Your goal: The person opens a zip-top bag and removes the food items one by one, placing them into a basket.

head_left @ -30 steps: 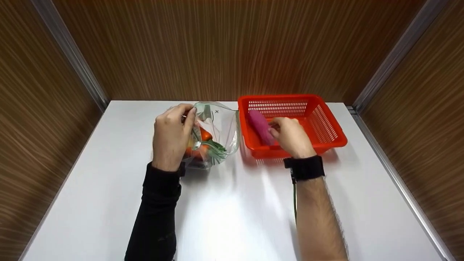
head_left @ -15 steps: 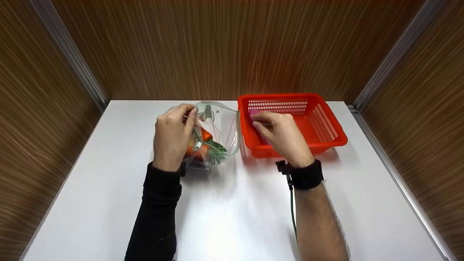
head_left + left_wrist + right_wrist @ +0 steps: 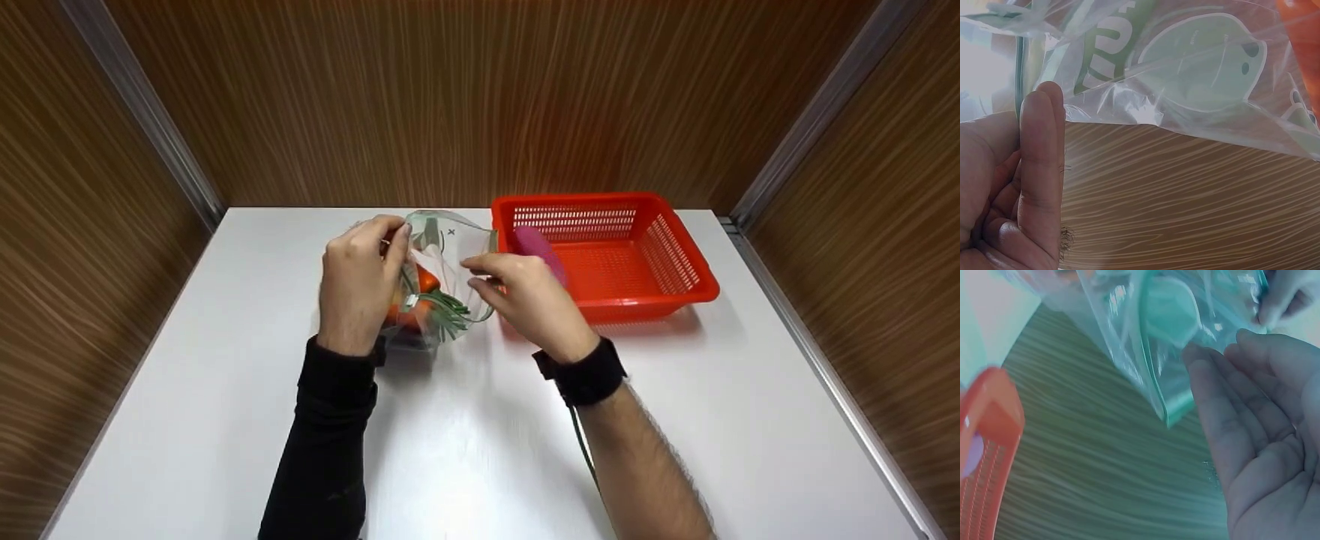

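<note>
The left hand (image 3: 356, 285) sits at the left side of the clear plastic bag (image 3: 454, 262), its fingers (image 3: 1039, 169) curled and pinching the bag's upper edge so the mouth stands up off the white bench (image 3: 465, 435). Inside the bag lie an orange vegetable (image 3: 416, 300) and green stalks (image 3: 448, 309), low against the left wall of the film. To the right, the right hand (image 3: 525, 300) is at the opposite lip of the bag; the right wrist view shows its fingers (image 3: 1224, 410) straight and loosely spread, tips just touching the film, with nothing gripped. Further right stands the red basket (image 3: 679, 255), just beside the bag, with a pink object (image 3: 538, 247) lying in its left end.

Judging from this, the step in hand is opening the bag's mouth wide. It would go best with the left pinch kept firm and high while the right fingertips catch the near lip and draw it rightward, without crushing the film onto the stalks.

For room: the bag's right side is nearly against the basket wall, so the mouth can spread little that way; the bench in front of both hands is broad, while wooden walls close in on the left, back and right
</note>
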